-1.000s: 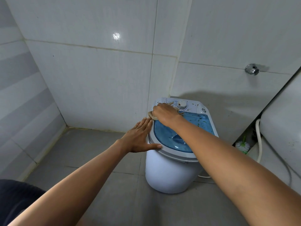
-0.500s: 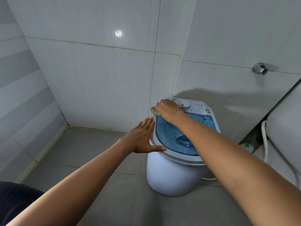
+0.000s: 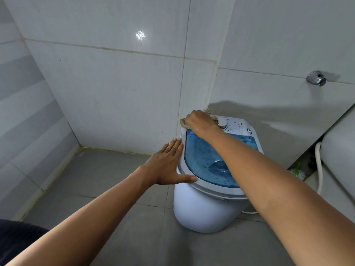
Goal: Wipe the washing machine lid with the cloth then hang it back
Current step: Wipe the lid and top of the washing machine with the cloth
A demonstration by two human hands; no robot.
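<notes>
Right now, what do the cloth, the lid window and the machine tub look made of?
Cloth: coarse woven fabric, tan, likely burlap-like; a frayed edge shows past the right hand pressing it.
Lid window: translucent blue plastic, glossy; the inside shows dimly through it, and specks dot it.
Machine tub: white moulded plastic, smooth, with a soft sheen.
The left hand rests flat against the lid's rim.
</notes>
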